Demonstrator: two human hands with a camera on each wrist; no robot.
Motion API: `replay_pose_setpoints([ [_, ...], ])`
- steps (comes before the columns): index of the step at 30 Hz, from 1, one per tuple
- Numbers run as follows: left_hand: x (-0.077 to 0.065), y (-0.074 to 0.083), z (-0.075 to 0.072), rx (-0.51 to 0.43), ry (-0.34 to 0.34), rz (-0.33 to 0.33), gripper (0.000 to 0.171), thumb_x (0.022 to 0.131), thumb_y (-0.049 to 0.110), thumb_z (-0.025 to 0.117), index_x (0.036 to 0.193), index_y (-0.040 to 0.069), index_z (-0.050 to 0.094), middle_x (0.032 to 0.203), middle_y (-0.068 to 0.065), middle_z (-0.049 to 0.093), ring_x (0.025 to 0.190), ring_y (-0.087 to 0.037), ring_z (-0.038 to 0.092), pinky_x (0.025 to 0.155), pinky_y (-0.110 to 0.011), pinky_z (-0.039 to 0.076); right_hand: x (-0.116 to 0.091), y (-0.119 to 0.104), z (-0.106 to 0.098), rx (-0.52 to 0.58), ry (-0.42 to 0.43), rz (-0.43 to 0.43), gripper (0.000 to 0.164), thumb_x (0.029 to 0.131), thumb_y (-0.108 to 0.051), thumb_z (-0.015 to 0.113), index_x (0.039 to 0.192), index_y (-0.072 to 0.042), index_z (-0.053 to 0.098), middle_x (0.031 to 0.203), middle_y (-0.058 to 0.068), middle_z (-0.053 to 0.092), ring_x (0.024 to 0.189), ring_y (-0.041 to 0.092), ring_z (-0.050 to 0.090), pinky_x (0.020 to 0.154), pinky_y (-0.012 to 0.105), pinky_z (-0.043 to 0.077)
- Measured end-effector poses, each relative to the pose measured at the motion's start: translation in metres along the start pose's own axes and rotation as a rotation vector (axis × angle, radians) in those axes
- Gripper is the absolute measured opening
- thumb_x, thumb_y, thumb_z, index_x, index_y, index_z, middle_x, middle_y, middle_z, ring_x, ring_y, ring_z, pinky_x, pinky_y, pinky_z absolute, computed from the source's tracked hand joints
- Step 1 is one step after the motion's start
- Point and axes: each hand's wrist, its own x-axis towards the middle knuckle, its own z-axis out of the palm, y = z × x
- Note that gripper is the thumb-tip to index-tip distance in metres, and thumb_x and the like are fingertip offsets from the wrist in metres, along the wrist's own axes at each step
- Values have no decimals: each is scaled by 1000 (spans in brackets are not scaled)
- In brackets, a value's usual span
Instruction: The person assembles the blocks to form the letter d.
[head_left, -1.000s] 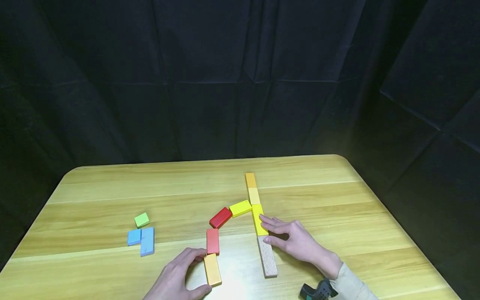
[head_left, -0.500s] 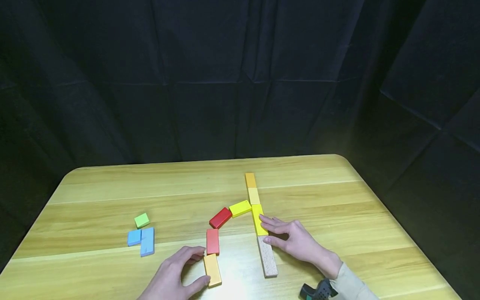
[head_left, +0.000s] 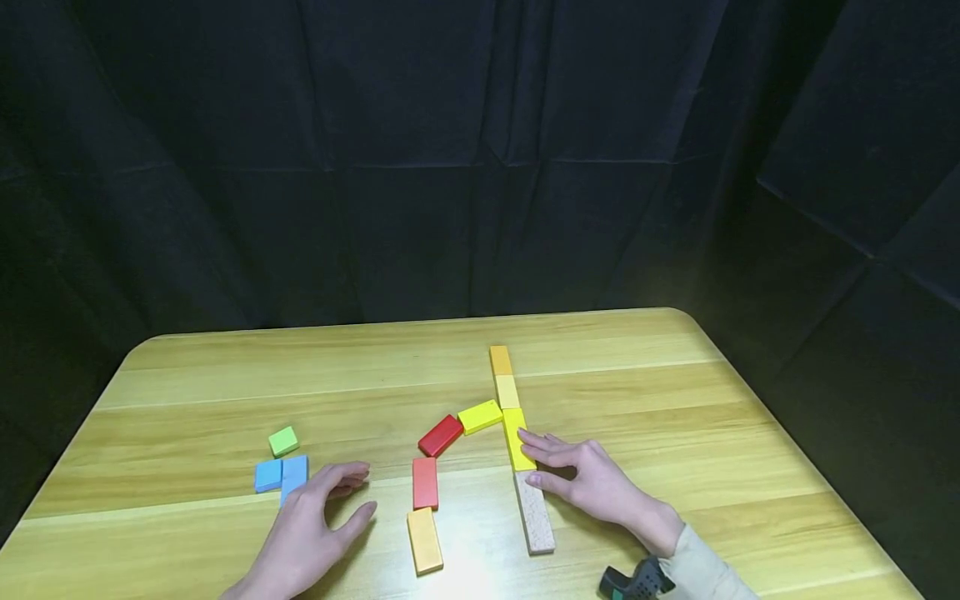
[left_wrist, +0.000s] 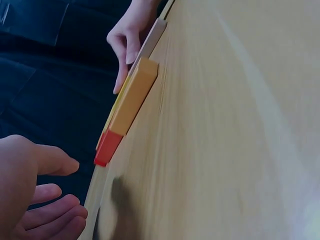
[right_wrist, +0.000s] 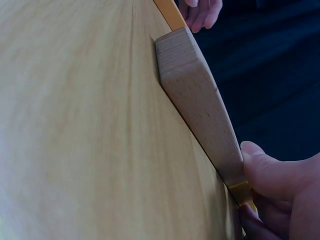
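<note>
One broad black cloth curtain [head_left: 480, 167] hangs well beyond the pale speckled wooden block [head_left: 535, 517], and a wide wood-grained table [head_left: 637, 375] lies under that block, so every piece can rest flat and steady. The right hand [head_left: 592, 483] is just right of the speckled block, its fingers extended and loosely bent, gripping nothing; the thumb touches the speckled block and the fingertips the glossy yellow oblong block [head_left: 512, 423] at its far end, probably to stop that joint slipping. The left hand [head_left: 303, 529] hangs well left of the speckled block, thumb and fingers parted around nothing, perhaps to leave the pieces unnudged.

Beyond the speckled block, a small cream block [head_left: 507, 392] and small orange block [head_left: 500, 361] continue the row end to end, seemingly to keep it straight. Left of it, light orange [head_left: 425, 542], light red [head_left: 424, 483], dark red [head_left: 441, 436] and lemon-yellow [head_left: 481, 417] oblong blocks curve towards the row, apparently angled to meet it. Farthest left, a pale blue oblong block [head_left: 295, 477], small blue block [head_left: 268, 476] and small green block [head_left: 283, 440] cluster, likely set aside.
</note>
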Motion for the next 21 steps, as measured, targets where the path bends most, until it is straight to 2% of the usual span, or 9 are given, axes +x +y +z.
replay_pose_setpoints([
  [7, 4, -8, -4, 14, 34, -20, 33, 80, 4, 81, 111, 9, 70, 108, 0, 73, 98, -17, 69, 88, -37, 57, 0, 1, 0, 4, -4, 5, 52, 93, -45, 67, 133, -13, 64, 147, -9, 50, 140, 31, 44, 113, 56, 36],
  [12, 6, -12, -6, 34, 84, -18, 36, 79, 1, 81, 113, 7, 70, 108, -3, 73, 97, -19, 70, 87, -38, 58, 1, 1, -1, 0, 3, -1, 53, 93, -46, 67, 133, -12, 64, 147, -8, 50, 140, 32, 43, 113, 56, 36],
  [21, 9, -20, -20, 44, 124, -68, 38, 83, 2, 77, 119, 5, 67, 114, -10, 70, 102, -28, 69, 88, -48, 56, 1, 0, -1, 0, -1, 4, 52, 93, -46, 67, 133, -12, 64, 147, -7, 51, 140, 32, 44, 113, 56, 36],
])
